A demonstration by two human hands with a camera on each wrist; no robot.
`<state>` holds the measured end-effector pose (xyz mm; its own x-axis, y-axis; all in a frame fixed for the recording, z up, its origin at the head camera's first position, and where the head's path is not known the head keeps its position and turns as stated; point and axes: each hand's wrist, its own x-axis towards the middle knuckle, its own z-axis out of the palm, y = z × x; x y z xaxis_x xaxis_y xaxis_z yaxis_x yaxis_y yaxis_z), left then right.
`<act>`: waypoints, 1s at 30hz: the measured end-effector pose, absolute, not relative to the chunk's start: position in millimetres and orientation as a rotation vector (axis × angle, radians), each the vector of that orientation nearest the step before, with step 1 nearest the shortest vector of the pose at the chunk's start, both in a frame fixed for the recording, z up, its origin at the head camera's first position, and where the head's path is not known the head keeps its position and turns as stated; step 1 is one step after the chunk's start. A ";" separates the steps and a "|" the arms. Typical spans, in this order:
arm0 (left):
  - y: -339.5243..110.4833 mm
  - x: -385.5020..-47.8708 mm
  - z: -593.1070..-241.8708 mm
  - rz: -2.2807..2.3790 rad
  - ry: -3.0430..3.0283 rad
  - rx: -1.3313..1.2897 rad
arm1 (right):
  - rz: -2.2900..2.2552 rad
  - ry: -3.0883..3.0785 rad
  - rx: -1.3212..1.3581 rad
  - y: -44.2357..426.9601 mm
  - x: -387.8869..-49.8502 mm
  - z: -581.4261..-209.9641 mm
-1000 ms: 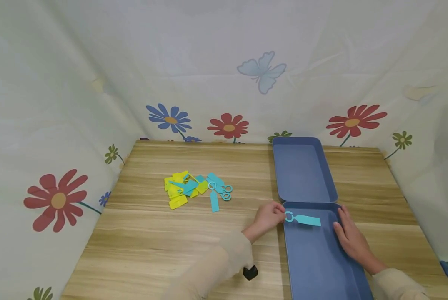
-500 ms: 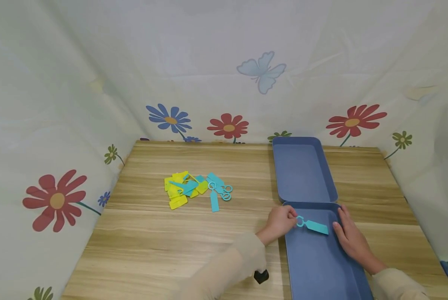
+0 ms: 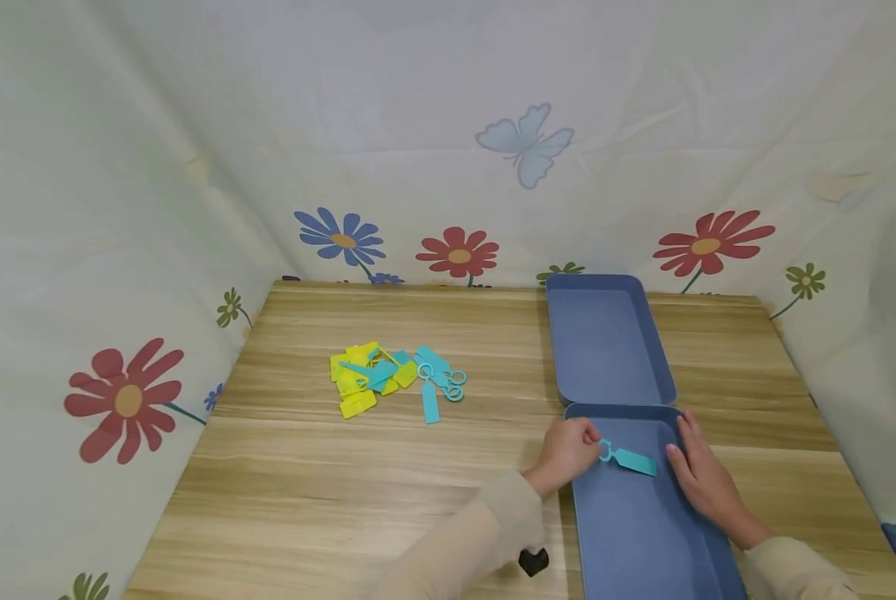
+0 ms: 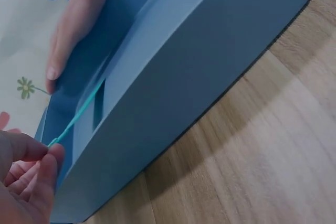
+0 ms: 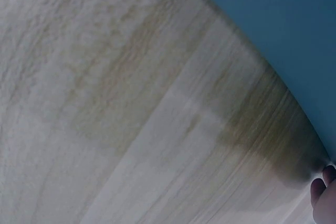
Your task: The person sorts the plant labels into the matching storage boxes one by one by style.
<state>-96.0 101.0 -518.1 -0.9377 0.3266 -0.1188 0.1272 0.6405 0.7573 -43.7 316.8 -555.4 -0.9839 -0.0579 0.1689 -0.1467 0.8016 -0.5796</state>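
Note:
My left hand (image 3: pixel 568 454) pinches the ring end of a turquoise plastic tag (image 3: pixel 635 462), over the near blue tray (image 3: pixel 628 533). In the left wrist view the tag (image 4: pixel 79 111) slants from the fingertips into the tray; whether its flat end touches the tray floor I cannot tell. Across from it, my right hand (image 3: pixel 710 483) holds the tray's right wall, thumb on the inside and fingers on the outside. Only some fingertips of the right hand (image 5: pixel 323 192) show in the right wrist view, beside the tray's outer side.
Left of the trays, a pile of yellow tags (image 3: pixel 353 383) mixed with turquoise ones lies on the wooden table (image 3: pixel 327 492). Several turquoise tags (image 3: pixel 431 402) lie at the pile's right side. A second blue tray (image 3: pixel 605 342) adjoins the near tray's far end.
My left hand has moved right and slightly nearer, bringing the turquoise tag from the tray's left edge further over its inside. The right hand has stayed on the tray wall.

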 end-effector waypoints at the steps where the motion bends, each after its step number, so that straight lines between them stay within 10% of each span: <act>1: 101.9 -95.7 -517.8 1.152 2.629 0.377 | 0.934 -2.844 0.162 317.0 -43.6 -555.4; 9: 108.0 -94.1 -511.5 0.963 2.685 0.432 | 0.928 -2.862 0.148 318.7 -42.5 -555.7; 30: 128.3 -91.9 -514.2 1.682 1.691 -0.380 | 0.940 -2.881 0.137 316.9 -44.0 -553.5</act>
